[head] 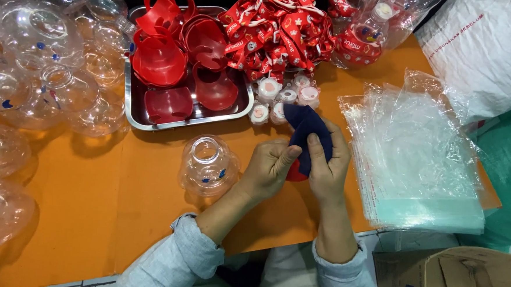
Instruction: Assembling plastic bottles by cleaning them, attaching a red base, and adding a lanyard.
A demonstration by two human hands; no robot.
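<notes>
Both hands, left (269, 167) and right (327, 165), pinch a soft blue cloth (306, 128) around a red cap (294, 173). Probably light and slippery, so grip its rim.

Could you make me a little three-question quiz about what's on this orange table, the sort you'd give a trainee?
1. True or false: both hands are on the dark blue cloth.
2. What lies in the metal tray? A) clear bags B) red plastic parts C) white caps
3. On which side of the person is the stack of clear plastic bags?

Key
1. True: the left hand and the right hand both grip the cloth, with a small red piece between them.
2. B: red plastic parts.
3. The right side; the clear bottle stands to the left of the hands.
</notes>
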